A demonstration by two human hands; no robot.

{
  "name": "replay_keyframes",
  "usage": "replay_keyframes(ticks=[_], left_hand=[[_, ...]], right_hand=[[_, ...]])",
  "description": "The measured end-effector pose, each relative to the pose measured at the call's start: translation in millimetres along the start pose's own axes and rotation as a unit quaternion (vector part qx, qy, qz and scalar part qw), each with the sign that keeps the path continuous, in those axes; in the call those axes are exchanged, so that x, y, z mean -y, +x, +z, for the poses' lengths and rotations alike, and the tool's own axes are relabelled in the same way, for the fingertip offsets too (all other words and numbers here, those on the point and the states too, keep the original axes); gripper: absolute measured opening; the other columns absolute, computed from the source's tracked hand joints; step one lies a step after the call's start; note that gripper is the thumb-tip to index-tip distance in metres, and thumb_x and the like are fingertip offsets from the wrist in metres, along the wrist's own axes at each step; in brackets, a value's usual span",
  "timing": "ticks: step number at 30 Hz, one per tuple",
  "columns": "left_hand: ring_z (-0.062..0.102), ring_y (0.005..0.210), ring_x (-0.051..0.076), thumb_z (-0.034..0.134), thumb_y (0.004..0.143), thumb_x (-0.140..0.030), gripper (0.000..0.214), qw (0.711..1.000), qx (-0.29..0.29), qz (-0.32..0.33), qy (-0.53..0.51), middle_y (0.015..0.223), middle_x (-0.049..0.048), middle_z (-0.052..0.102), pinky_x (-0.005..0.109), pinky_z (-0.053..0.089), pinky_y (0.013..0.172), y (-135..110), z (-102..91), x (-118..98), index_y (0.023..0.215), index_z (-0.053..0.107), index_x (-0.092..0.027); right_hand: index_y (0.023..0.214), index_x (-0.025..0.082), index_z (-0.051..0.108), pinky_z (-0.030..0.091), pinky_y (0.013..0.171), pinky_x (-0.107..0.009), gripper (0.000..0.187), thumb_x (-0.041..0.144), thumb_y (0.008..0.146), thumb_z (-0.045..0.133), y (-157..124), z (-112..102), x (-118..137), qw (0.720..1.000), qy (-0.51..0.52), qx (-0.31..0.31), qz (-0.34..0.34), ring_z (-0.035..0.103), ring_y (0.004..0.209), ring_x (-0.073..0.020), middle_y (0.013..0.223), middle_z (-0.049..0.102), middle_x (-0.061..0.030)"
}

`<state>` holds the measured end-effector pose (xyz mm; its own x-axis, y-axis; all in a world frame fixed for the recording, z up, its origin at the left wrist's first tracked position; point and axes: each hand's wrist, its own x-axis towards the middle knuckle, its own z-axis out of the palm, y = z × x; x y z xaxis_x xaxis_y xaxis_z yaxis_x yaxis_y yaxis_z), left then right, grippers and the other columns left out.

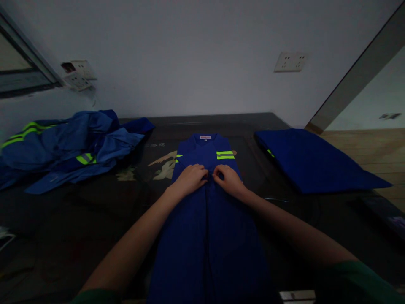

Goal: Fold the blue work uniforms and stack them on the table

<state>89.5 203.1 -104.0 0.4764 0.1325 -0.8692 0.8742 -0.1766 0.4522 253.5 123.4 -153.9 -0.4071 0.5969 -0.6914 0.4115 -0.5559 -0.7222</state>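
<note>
A dark blue work jacket (186, 236) lies front up on the dark table, its collar at the far end with a white label (205, 137) inside. Yellow-green and grey reflective strips (225, 155) cross its chest. Down the middle runs the front opening, parted below the hands. My left hand (193, 176) rests on the upper chest, fingers curled and pinched on the left edge of the opening. Close beside it, my right hand (228, 179) pinches the right edge, thumb and forefinger together. The fingertips of both hands almost meet over the opening.
A rumpled heap of blue garments (91, 143) with reflective bands lies at the left. On the right is a folded blue garment (316, 160); a dark flat object (384, 215) lies in front of it. The table (253, 122) meets a white wall with sockets (290, 62).
</note>
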Motion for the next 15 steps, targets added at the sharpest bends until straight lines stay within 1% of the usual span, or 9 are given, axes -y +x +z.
replay_keyframes(ticks=[2, 5, 7, 9, 11, 13, 15], left_hand=[[0.059, 0.094, 0.02, 0.061, 0.085, -0.02, 0.009, 0.998, 0.006, 0.015, -0.053, 0.093, 0.0056, 0.062, 0.03, 0.044, 0.083, -0.2, 1.9, 2.7, 0.089, 0.069, -0.018], [0.06, 0.099, 0.018, 0.058, 0.088, -0.019, 0.013, 0.992, 0.009, 0.039, -0.123, 0.102, 0.0055, 0.064, 0.029, 0.044, 0.09, -5.6, 3.5, 7.3, 0.092, 0.07, -0.019], [0.059, 0.106, 0.017, 0.055, 0.089, -0.018, 0.018, 0.987, 0.005, 0.038, -0.157, 0.11, 0.0053, 0.065, 0.03, 0.043, 0.096, -12.1, 6.3, 9.5, 0.101, 0.069, -0.02], [0.058, 0.111, 0.017, 0.052, 0.091, -0.019, 0.026, 0.983, -0.015, 0.019, -0.182, 0.117, 0.0057, 0.064, 0.032, 0.042, 0.1, -19.3, 11.5, 10.6, 0.115, 0.063, -0.021], [0.056, 0.114, 0.017, 0.049, 0.093, -0.019, 0.03, 0.981, -0.05, 0.003, -0.186, 0.122, 0.0066, 0.062, 0.033, 0.042, 0.102, -25.6, 18.4, 10.5, 0.121, 0.058, -0.02], [0.055, 0.115, 0.018, 0.048, 0.093, -0.019, 0.029, 0.983, -0.081, 0.004, -0.165, 0.121, 0.0077, 0.061, 0.034, 0.042, 0.102, -30.0, 25.5, 9.7, 0.12, 0.059, -0.019], [0.054, 0.112, 0.019, 0.049, 0.093, -0.02, 0.026, 0.986, -0.106, 0.011, -0.127, 0.117, 0.0087, 0.061, 0.035, 0.043, 0.1, -32.7, 31.4, 9.3, 0.115, 0.062, -0.017]], right_hand=[[0.079, 0.019, 0.055, 0.038, 0.073, -0.028, 0.007, 0.018, 0.085, 0.054, 0.5, 1.7, -0.4, 1.0, 0.013, -0.012, 0.006, 0.053, 0.081, -0.0175, 0.081, 0.061, -0.0032], [0.08, 0.019, 0.056, 0.039, 0.076, -0.029, 0.007, 0.019, 0.086, 0.054, 0.6, 4.3, -0.4, 1.0, 0.015, -0.022, 0.008, 0.054, 0.083, -0.0179, 0.083, 0.062, -0.0037], [0.08, 0.019, 0.057, 0.04, 0.079, -0.03, 0.008, 0.02, 0.087, 0.053, 0.5, 5.6, -1.0, 1.0, 0.014, -0.028, -0.001, 0.054, 0.086, -0.0182, 0.086, 0.062, -0.0044], [0.083, 0.019, 0.059, 0.041, 0.083, -0.031, 0.011, 0.019, 0.089, 0.05, 0.2, 6.0, -2.0, 0.999, 0.019, -0.03, -0.015, 0.055, 0.091, -0.0185, 0.091, 0.062, -0.0052], [0.088, 0.019, 0.061, 0.042, 0.087, -0.032, 0.016, 0.017, 0.091, 0.046, -0.5, 5.6, -2.8, 0.999, 0.026, -0.031, -0.028, 0.055, 0.096, -0.0185, 0.096, 0.064, -0.0057], [0.093, 0.019, 0.063, 0.043, 0.09, -0.033, 0.02, 0.015, 0.092, 0.043, -1.7, 5.3, -2.6, 0.999, 0.022, -0.029, -0.036, 0.056, 0.1, -0.0184, 0.102, 0.065, -0.0064], [0.098, 0.018, 0.065, 0.044, 0.093, -0.035, 0.022, 0.014, 0.092, 0.044, -3.9, 5.6, -1.3, 0.999, -0.005, -0.02, -0.044, 0.057, 0.104, -0.0192, 0.108, 0.066, -0.0078]])
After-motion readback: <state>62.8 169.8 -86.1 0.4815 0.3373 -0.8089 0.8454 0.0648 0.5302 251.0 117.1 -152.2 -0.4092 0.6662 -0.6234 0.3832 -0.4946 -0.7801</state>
